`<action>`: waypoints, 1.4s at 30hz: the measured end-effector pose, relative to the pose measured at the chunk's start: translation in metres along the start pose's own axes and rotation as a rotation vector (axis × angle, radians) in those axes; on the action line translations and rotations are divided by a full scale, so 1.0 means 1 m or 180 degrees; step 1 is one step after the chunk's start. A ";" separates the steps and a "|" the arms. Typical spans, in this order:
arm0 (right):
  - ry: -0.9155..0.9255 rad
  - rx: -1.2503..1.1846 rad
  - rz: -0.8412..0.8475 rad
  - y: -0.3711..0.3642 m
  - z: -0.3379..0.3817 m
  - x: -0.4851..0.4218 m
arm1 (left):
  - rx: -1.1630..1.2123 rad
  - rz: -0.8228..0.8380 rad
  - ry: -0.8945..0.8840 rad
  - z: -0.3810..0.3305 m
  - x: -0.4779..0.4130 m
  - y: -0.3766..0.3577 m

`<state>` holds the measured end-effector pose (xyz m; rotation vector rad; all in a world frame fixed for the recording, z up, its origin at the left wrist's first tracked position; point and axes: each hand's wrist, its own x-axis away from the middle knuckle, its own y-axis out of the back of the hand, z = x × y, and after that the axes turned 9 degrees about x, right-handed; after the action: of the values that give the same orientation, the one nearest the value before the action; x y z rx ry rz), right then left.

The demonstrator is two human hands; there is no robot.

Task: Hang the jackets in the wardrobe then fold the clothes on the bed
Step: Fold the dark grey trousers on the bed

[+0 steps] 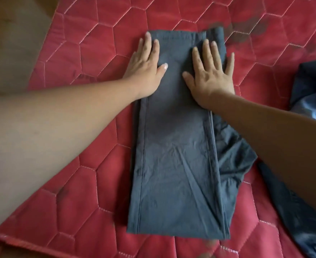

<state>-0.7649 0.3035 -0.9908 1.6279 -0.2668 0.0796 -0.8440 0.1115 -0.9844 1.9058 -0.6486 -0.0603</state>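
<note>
On the red quilted bed (90,58), the folded grey trousers (174,155) lay lengthwise. The left grip (146,71) and right grip (211,79) were both wide open, fingers straight, pressing flat on the trousers' far end and clasping nothing. Dark blue clothes (311,86) lay at the bed's right side.

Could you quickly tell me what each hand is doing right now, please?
Left hand: open, pressing flat on the grey trousers.
Right hand: open, flat on the same trousers.

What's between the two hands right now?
Head view: only a bare strip of the grey trousers lies between the left hand and right hand.
</note>
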 end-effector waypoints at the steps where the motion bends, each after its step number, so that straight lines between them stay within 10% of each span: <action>1: 0.0090 -0.0023 -0.0002 -0.002 0.006 0.023 | 0.0081 -0.0039 0.0040 -0.003 0.023 -0.004; 8: 0.0676 -0.0107 -0.0306 -0.057 0.018 0.259 | -0.0545 -0.0071 -0.0424 -0.006 0.246 -0.083; 28: -0.0387 -0.0480 0.0234 -0.057 0.004 0.284 | -0.0637 0.0067 -0.0021 -0.005 0.305 -0.095; 42: 0.0988 -0.0439 -0.0230 -0.057 -0.027 0.360 | -0.0643 0.0308 -0.0698 0.015 0.366 -0.071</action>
<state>-0.4008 0.2889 -0.9679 1.4626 0.0249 0.2509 -0.5083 -0.0503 -0.9606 1.6841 -0.8493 -0.2664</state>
